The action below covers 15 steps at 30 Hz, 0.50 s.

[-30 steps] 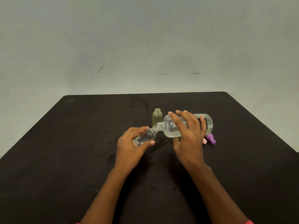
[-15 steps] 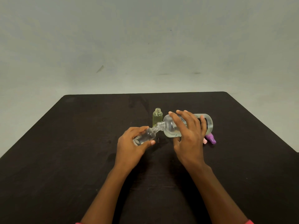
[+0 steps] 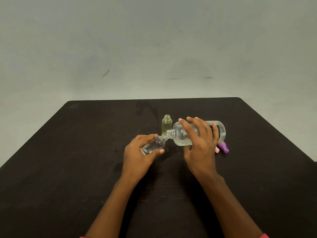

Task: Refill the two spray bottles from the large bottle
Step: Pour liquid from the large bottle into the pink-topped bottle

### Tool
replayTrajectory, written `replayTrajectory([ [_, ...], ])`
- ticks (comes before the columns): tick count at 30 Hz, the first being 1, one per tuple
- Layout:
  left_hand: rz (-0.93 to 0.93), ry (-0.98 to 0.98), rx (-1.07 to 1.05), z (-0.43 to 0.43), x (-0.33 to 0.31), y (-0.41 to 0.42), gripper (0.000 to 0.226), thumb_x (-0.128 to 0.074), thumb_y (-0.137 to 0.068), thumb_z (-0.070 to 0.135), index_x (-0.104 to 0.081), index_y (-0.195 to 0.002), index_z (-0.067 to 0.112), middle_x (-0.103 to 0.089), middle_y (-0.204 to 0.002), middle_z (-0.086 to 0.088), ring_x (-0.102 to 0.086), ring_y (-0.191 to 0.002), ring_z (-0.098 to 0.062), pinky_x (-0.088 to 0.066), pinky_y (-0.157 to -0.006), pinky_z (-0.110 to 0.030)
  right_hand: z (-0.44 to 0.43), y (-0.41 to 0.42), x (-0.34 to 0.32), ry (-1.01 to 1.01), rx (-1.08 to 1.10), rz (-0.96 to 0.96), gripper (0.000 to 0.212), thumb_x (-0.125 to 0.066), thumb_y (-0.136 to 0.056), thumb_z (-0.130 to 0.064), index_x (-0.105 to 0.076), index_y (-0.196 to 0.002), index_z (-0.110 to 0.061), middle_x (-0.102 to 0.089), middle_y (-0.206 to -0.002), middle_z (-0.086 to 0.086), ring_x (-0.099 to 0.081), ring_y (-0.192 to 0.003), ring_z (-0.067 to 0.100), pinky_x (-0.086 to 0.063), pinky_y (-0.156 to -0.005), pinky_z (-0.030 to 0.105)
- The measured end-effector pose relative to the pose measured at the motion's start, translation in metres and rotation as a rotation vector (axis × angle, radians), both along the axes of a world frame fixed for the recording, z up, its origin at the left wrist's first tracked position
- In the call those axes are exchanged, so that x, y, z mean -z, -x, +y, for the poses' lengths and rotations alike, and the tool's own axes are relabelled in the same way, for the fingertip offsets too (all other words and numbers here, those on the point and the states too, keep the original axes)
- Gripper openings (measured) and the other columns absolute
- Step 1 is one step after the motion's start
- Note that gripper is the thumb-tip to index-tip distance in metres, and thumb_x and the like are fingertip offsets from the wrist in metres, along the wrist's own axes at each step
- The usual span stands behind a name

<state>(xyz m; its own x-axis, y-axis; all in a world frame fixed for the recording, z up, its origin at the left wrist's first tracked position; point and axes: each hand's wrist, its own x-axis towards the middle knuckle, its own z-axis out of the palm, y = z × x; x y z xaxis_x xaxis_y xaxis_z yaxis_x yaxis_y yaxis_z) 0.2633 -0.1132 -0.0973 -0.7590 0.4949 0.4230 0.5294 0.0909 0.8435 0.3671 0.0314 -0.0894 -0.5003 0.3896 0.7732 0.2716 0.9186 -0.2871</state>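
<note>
Large bottle point(image 3: 180, 136) tipped into tilted clear bottle point(image 3: 154, 146); yellowish bottle point(image 3: 166, 125) upright

The left hand point(image 3: 137, 157) with a clear bottle point(image 3: 152, 146) and right hand point(image 3: 200, 145) with the large bottle point(image 3: 180, 134) are crowding the table point(image 3: 68, 160) centre. A yellow bottle point(image 3: 166, 125) is standing at 12 o'clock, a purple cap point(image 3: 224, 147) and pink cap point(image 3: 217, 149) are lying at 3 o'clock; bare table is lying open at 9 o'clock.

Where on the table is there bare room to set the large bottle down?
Bare table lies left of the left hand and right of the purple cap. The centre is crowded: right hand with large bottle, clear bottle, yellow bottle, pink cap.
</note>
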Motion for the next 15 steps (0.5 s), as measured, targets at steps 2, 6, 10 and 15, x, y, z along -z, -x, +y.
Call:
replayTrajectory([
  [2, -0.004, 0.003, 0.0, 0.0, -0.0003, -0.0002, 0.047, -0.086, -0.064, 0.016, -0.07, -0.106, 0.028, -0.067, -0.101, 0.011, -0.063, -0.096, -0.004, -0.051, -0.086, -0.023, 0.0, 0.0001, 0.0, -0.001, 0.001, 0.0, 0.088, -0.076, -0.054, 0.014, -0.054, -0.131, -0.024, -0.056, -0.13, 0.004, -0.04, -0.129, 0.021, -0.011, -0.114, 0.044],
  [6, -0.001, 0.01, 0.002, -0.0004, -0.0004, 0.0001, 0.047, -0.086, -0.064, 0.017, -0.069, -0.107, 0.027, -0.067, -0.101, 0.011, -0.063, -0.095, -0.003, -0.051, -0.085, -0.022, 0.0, 0.0001, 0.0004, 0.0, 0.002, -0.008, 0.088, -0.078, -0.055, 0.013, -0.054, -0.131, -0.024, -0.056, -0.13, 0.004, -0.04, -0.13, 0.021, -0.009, -0.115, 0.042],
  [10, -0.008, 0.002, 0.0, 0.0, 0.0003, -0.0001, 0.047, -0.086, -0.064, 0.016, -0.07, -0.106, 0.027, -0.067, -0.101, 0.01, -0.063, -0.095, -0.004, -0.051, -0.085, -0.021, 0.0006, 0.0002, 0.0007, -0.008, 0.004, -0.003, 0.088, -0.077, -0.054, 0.013, -0.055, -0.13, -0.024, -0.056, -0.13, 0.003, -0.041, -0.129, 0.021, -0.014, -0.114, 0.046],
  [15, -0.011, -0.005, -0.001, 0.0006, 0.0011, -0.0001, 0.047, -0.086, -0.063, 0.016, -0.07, -0.105, 0.029, -0.068, -0.102, 0.01, -0.064, -0.096, -0.004, -0.05, -0.085, -0.018, 0.0007, -0.0001, 0.0013, -0.009, 0.005, 0.0, 0.089, -0.076, -0.054, 0.015, -0.054, -0.13, -0.025, -0.056, -0.129, 0.003, -0.041, -0.129, 0.021, -0.015, -0.113, 0.047],
])
